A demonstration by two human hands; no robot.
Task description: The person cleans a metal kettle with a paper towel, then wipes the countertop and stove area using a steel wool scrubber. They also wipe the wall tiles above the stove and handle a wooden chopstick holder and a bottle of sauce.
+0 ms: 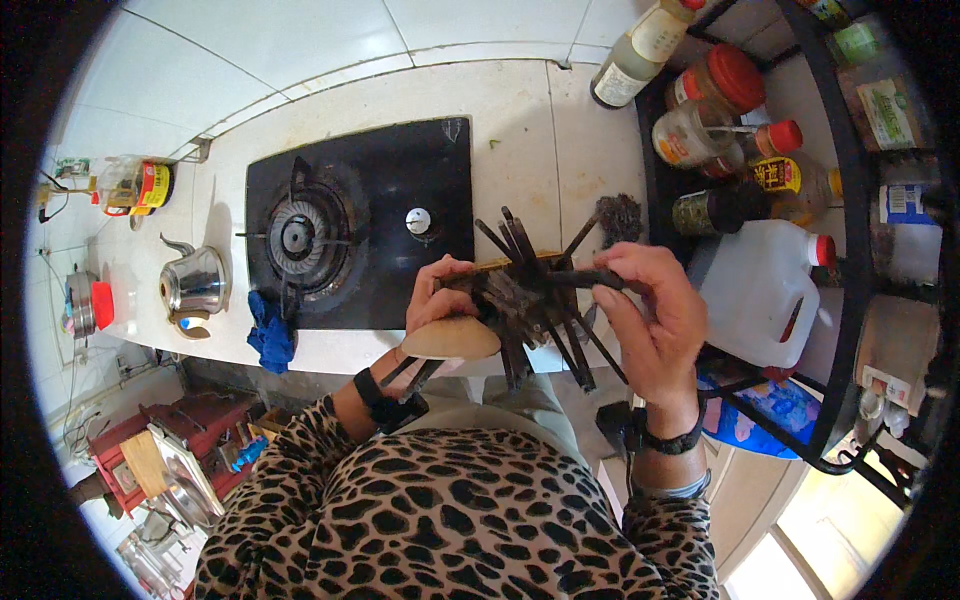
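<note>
A dark bundle of chopsticks (579,356) and other sticks fans out in several directions in front of my body. My left hand (439,296) grips the left side of the bundle. A pale wooden spoon or paddle head (450,339) lies across that hand's lower edge. Between the thumb and fingers of my right hand (652,315) is a thick dark handle (589,279) at the bundle's right. Whether the sticks sit in a dark holder is hard to tell, since their middle is a tangle partly hidden by my left hand.
Ahead on the left is a black gas hob (405,165), with a blue cloth (270,334) at its front corner and a metal kettle (195,281) beyond. A dark scouring pad (619,217) lies right of the bundle. At right, a black rack (829,300) holds jars and a plastic jug (750,292).
</note>
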